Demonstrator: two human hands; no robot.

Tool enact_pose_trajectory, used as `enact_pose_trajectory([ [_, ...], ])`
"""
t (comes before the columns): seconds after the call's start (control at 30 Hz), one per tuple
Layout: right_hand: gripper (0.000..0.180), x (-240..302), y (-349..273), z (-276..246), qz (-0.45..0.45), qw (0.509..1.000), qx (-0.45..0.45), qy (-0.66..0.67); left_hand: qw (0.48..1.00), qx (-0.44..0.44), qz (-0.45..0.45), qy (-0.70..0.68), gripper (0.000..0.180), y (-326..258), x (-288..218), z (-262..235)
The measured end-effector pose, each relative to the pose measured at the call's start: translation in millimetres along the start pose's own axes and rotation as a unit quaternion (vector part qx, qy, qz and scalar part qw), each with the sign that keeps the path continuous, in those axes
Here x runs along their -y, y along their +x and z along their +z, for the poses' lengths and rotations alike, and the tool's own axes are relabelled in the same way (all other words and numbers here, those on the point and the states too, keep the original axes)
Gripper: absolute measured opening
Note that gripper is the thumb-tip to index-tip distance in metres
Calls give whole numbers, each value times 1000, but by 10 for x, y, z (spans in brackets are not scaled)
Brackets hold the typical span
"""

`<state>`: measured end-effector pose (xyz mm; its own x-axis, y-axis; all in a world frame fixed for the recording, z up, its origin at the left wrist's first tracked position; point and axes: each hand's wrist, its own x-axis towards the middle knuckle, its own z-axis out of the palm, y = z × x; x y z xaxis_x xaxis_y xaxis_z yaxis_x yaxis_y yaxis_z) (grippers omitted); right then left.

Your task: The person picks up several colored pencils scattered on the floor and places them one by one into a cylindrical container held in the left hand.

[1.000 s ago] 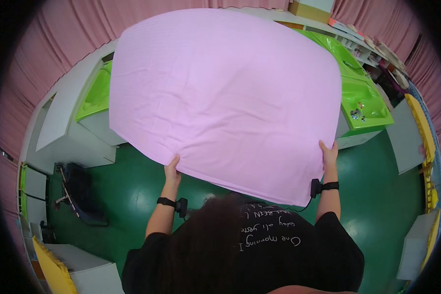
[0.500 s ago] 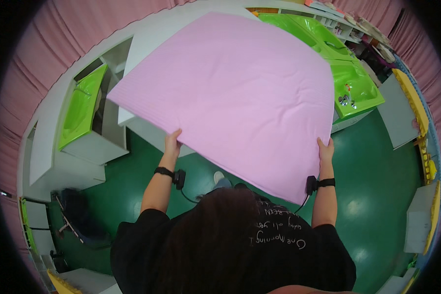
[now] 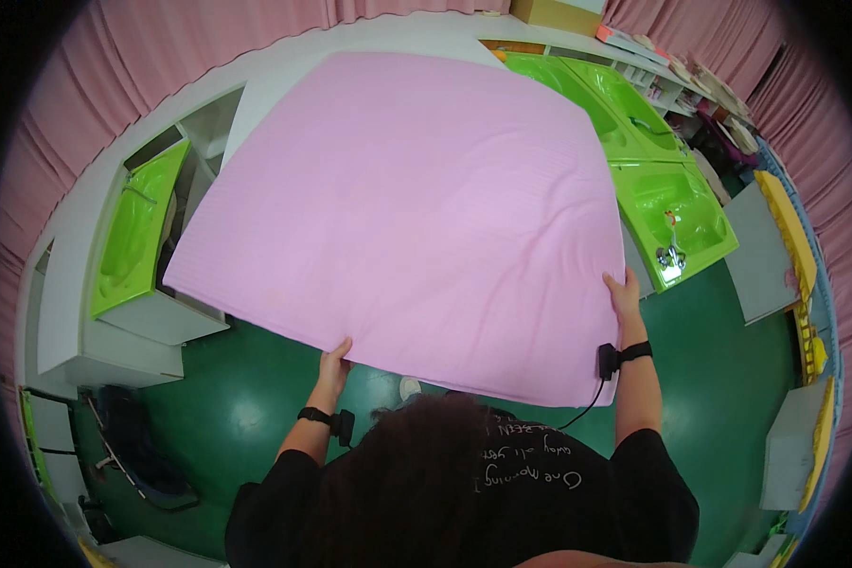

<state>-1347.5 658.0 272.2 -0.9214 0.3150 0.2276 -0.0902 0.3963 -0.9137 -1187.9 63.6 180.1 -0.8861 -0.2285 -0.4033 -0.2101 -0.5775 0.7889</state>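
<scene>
The pink sheet is stretched out in front of the person, above or on a white bench; whether its underside touches the top cannot be told. Its near edge bows between both hands. The left hand pinches that edge, thumb uppermost; the right hand pinches the right edge, above the near corner, which hangs free. Fingers under the cloth are hidden.

Soft folds fan inward from the right grip, so drawing the hands gently apart, with even tension, should flatten them better than a one-sided tug. Keeping both grips level would help the edge lie straight. The loose cable from the right wrist unit crosses the near corner and could snag. To the right, the green tub has a metal tap; the cloth is best kept clear of it.
</scene>
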Motion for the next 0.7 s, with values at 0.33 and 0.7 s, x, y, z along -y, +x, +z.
enact_pose_trajectory([
  [0.33,55,555,1572,247,85,968,65,225,986,-14,-40,-160,37,672,116,591],
  [0.7,62,-740,1560,236,273,949,109,112,983,-38,43,-172,34,1310,329,1806],
])
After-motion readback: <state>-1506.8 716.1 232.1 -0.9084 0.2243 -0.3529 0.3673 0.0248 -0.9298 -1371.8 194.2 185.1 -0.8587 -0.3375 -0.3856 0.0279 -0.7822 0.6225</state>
